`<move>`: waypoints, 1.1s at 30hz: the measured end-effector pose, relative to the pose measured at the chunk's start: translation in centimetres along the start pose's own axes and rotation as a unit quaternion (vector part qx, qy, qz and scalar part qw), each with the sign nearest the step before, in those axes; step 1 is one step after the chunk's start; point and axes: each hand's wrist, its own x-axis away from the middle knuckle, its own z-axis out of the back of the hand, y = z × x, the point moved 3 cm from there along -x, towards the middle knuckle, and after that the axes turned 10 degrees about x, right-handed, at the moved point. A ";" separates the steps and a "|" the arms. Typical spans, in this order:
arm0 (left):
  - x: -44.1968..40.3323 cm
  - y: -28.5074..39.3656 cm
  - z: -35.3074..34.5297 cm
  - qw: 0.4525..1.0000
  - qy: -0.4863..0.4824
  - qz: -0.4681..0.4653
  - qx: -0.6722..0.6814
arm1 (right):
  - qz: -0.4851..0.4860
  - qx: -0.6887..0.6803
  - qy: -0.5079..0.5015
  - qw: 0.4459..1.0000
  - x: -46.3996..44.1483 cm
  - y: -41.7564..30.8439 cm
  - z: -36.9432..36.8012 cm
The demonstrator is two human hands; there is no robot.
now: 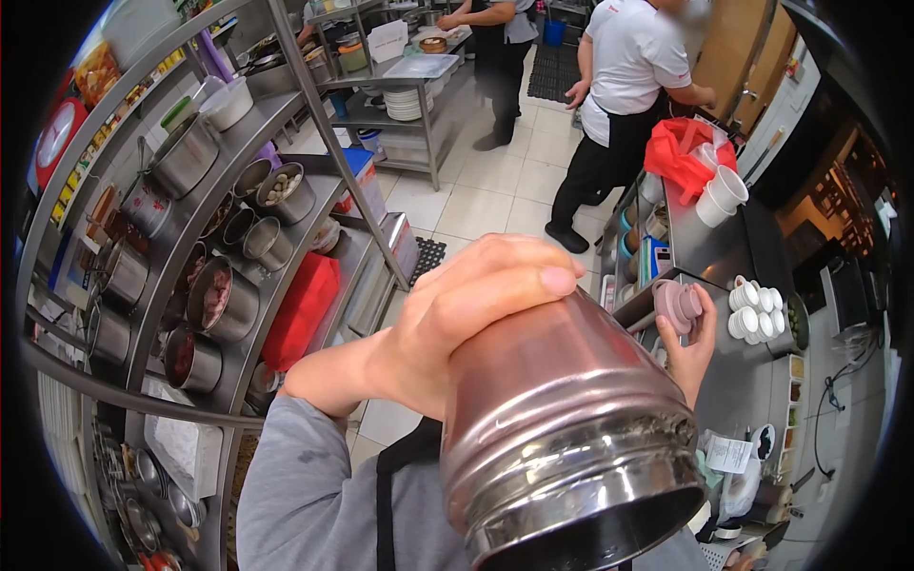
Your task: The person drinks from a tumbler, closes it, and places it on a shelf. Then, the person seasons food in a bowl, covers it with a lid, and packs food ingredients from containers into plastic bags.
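Observation:
A pink metallic vacuum flask (571,400) fills the lower middle of the head view, close to the camera. Its bare steel neck and dark open mouth face me and tilt downward. My left hand (490,295) is wrapped over the flask's far upper part, thumb and fingers closed on it. Farther off to the right, my right hand (693,347) grips a dusty-pink flask stopper (676,305) by its edge, apart from the flask. The inside of the flask is too dark to make out.
A steel rack (243,328) with several pots stands on the left. Along the right runs a steel counter (728,381) bearing stacked white cups (755,312), a red bag (681,157) and white tubs (722,193). Two people in dark aprons (614,133) stand ahead on the tiled floor.

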 end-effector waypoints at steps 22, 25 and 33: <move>-3.2 -1.7 2.7 0.992 -0.004 -0.091 -0.092 | -0.009 0.055 -0.012 0.998 -0.9 2.8 -1.6; -3.5 -2.3 3.0 0.990 0.004 -0.094 -0.105 | 0.005 0.092 -0.019 0.996 -1.0 2.0 -2.0; -3.5 -3.5 3.6 0.981 0.060 -0.127 -0.132 | 0.003 0.125 -0.037 0.991 -1.3 1.7 -3.1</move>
